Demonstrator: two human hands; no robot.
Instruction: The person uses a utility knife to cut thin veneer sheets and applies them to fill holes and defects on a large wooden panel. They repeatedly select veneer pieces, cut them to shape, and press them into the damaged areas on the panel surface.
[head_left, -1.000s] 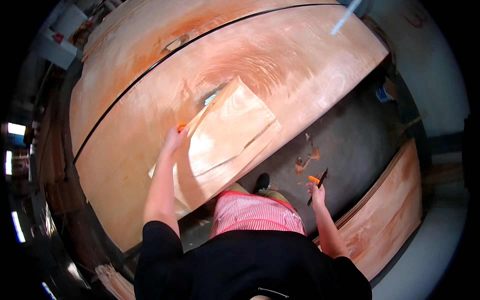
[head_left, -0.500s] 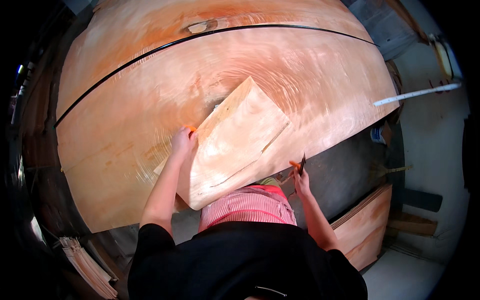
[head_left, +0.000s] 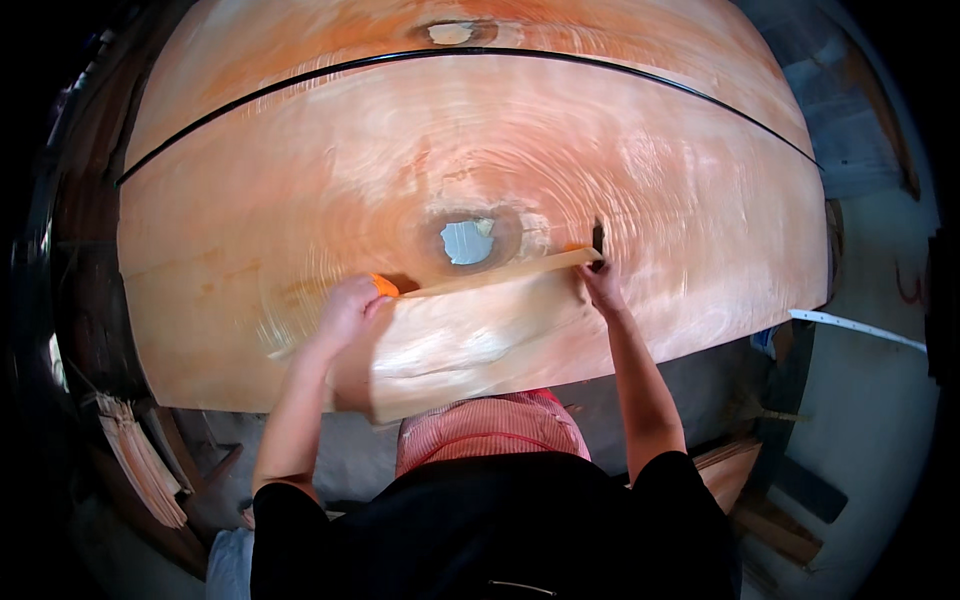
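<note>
A large sheet of thin wood veneer [head_left: 230, 230] lies in front of me, with a ragged hole [head_left: 466, 243] near its middle. Over its near edge I hold a smaller veneer piece [head_left: 470, 335], tilted and blurred by motion. My left hand [head_left: 350, 315] pinches its far left corner; something orange [head_left: 384, 285] covers a fingertip there. At the far right corner my right hand [head_left: 603, 288] grips the same piece, with a slim dark tool [head_left: 598, 237], possibly a knife, sticking up from the fingers. The tool's lower end is hidden.
A long black strip [head_left: 480, 50] arches across the sheet, with another hole [head_left: 449, 34] beyond it. A white perforated strip [head_left: 855, 329] juts out at the right edge. Veneer strips [head_left: 145, 465] lean at lower left; stacked sheets [head_left: 730, 472] stand at lower right.
My right hand has moved up from beside the sheet and taken the small piece's right corner. The piece has turned and come nearer, uncovering the hole. My view has shifted.
</note>
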